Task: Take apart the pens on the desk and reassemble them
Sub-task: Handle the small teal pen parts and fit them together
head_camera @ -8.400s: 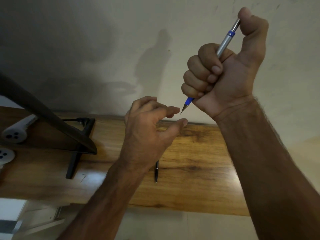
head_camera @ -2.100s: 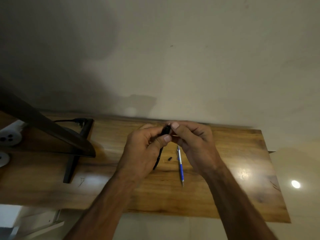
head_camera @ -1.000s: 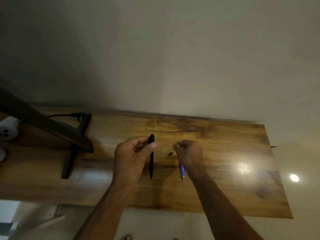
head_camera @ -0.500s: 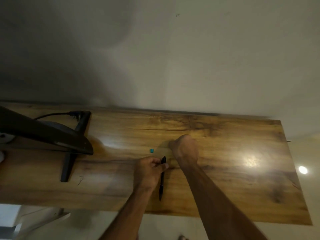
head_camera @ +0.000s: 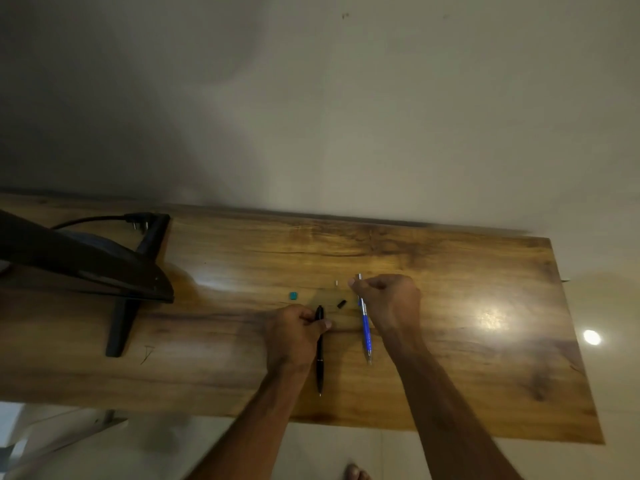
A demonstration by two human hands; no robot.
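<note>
The black pen [head_camera: 319, 351] is pinched near its top by the left hand [head_camera: 294, 336], lying on the desk [head_camera: 485, 375]. The right hand [head_camera: 389, 303] is curled shut beside the blue pen [head_camera: 365, 327]; whether anything is held cannot be told. The small black part [head_camera: 341, 303] between the hands should be lifted by its sides and aligned squarely with the barrel.

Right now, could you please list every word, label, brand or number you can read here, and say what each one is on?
None can be read.
Black pen: no print visible.
Blue pen: no print visible; any marking is too small to tell.
Wooden desk: a faint scratch-like mark near the monitor stand, not legible as a letter.
</note>
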